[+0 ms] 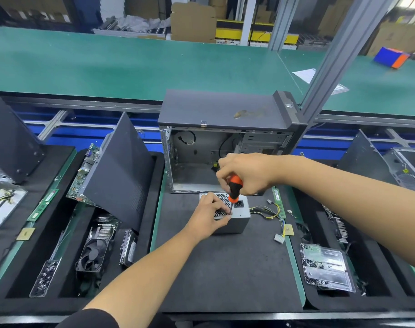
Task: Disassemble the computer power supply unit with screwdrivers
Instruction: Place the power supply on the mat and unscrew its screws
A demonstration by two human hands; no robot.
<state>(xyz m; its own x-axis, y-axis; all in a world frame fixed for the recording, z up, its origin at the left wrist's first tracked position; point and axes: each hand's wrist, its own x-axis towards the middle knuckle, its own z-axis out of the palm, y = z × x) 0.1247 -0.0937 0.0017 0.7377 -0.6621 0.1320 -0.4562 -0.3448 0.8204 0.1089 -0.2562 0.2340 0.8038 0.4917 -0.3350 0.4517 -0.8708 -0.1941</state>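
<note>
On the black mat of the counter (225,268), the left hand (209,217) grips the near-left corner of the power supply unit (239,221), which stands with its grille and socket face upward. The right hand (246,172) grasps the orange-and-black screwdriver (234,190), held nearly upright, tip down on that face. Its cables (270,213) trail rightward.

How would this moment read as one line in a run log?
right hand grips screwdriver | tip on power supply unit | left hand steadies unit
</note>
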